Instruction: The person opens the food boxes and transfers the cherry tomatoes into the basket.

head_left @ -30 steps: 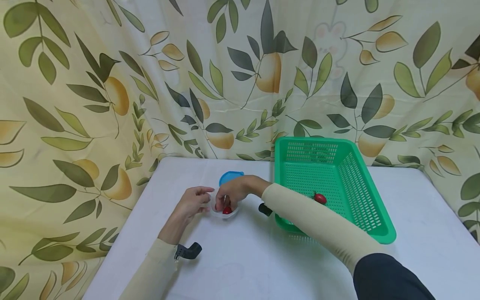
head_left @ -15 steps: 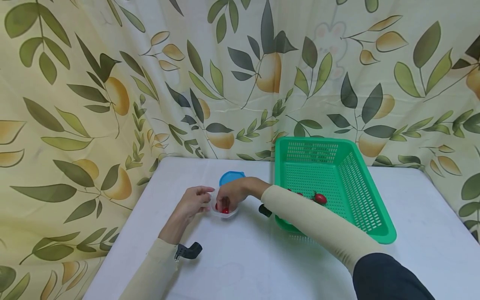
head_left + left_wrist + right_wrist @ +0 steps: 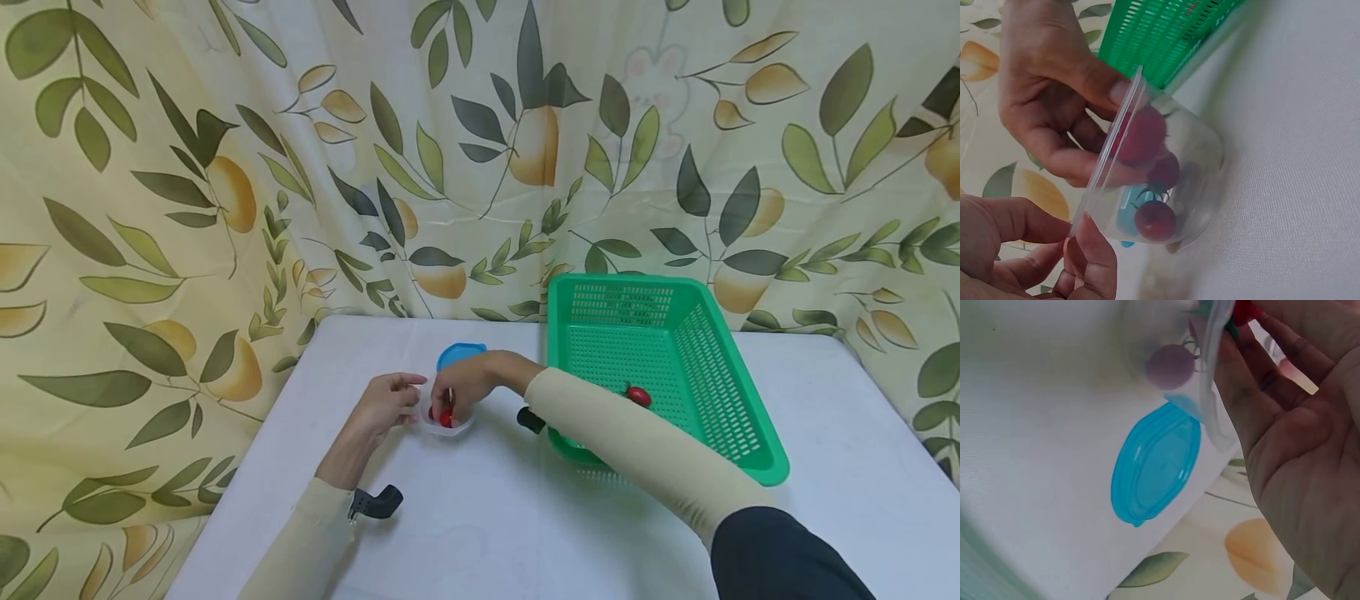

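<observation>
A small clear plastic container [image 3: 1200,140] stands on the table with several cherry tomatoes inside, one of them [image 3: 1155,220] near its bottom. My left hand [image 3: 385,410] pinches the container's rim between thumb and fingers. Reaching in over the opening, my right hand [image 3: 465,385] holds a red cherry tomato [image 3: 1142,134] between thumb and fingers, just inside the rim. In the right wrist view that tomato shows only as a bit of red beside the fingers. Behind the container lies a blue lid [image 3: 1159,465], partly hidden by the right hand in the head view.
A green perforated basket [image 3: 742,383] stands to the right, with a cherry tomato [image 3: 638,396] in it. The right forearm crosses over its near left corner and hides part of its inside. A patterned curtain [image 3: 465,167] hangs behind the white table [image 3: 480,517].
My right hand's fingers have shifted slightly within the container, the red tomato with them. The forearm again covers other tomatoes in the basket that showed half a second ago. The left hand stays put.
</observation>
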Tool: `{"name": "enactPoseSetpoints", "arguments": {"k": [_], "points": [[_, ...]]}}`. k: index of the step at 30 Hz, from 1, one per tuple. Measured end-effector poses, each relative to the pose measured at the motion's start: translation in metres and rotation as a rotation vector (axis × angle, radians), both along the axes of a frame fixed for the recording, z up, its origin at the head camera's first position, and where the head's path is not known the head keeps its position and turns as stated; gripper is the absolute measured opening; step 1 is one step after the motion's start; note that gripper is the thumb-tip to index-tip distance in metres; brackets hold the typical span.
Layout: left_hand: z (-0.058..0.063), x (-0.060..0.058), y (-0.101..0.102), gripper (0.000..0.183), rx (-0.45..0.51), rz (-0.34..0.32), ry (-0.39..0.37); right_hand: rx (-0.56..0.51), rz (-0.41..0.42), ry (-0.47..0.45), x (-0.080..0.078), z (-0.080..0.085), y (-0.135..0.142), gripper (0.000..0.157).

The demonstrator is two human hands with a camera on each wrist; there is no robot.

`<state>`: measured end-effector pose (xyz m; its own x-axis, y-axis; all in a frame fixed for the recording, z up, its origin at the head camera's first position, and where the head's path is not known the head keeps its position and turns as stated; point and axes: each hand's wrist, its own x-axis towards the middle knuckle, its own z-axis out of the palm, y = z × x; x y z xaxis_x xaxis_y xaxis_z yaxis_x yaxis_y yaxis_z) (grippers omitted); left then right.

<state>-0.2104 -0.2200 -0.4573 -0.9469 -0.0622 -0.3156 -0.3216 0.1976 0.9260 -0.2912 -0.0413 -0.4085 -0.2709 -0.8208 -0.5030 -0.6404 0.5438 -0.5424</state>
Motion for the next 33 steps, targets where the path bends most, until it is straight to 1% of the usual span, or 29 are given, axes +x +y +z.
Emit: {"name": "enactPoseSetpoints", "arguments": {"k": [8, 11, 16, 19, 23, 26, 33], "points": [[0.001, 0.0, 0.0, 0.033, 0.001, 0.0, 0.002, -0.041, -0.003, 0.025, 0.002, 0.013, 0.006, 0.026], [0.0, 0.0, 0.0, 0.033, -0.001, 0.001, 0.002, -0.056, -0.005, 0.022, 0.003, 0.018, 0.007, 0.025], [-0.001, 0.001, 0.0, 0.034, -0.002, -0.007, 0.019, -0.084, -0.013, 0.019, 0.004, 0.025, 0.012, 0.018], [-0.001, 0.001, 0.0, 0.035, 0.0, -0.01, 0.022, -0.102, -0.01, 0.0, 0.005, 0.031, 0.017, 0.016], [-0.002, 0.001, 0.001, 0.036, 0.0, -0.004, 0.019, -0.144, 0.005, -0.031, 0.003, 0.038, 0.025, 0.017], [-0.001, 0.001, 0.001, 0.036, -0.007, -0.005, 0.023, -0.168, 0.0, -0.051, 0.001, 0.041, 0.031, 0.019], [-0.001, 0.001, 0.002, 0.037, -0.015, -0.002, -0.002, -0.174, -0.022, -0.073, 0.001, 0.049, 0.048, 0.025]]}}
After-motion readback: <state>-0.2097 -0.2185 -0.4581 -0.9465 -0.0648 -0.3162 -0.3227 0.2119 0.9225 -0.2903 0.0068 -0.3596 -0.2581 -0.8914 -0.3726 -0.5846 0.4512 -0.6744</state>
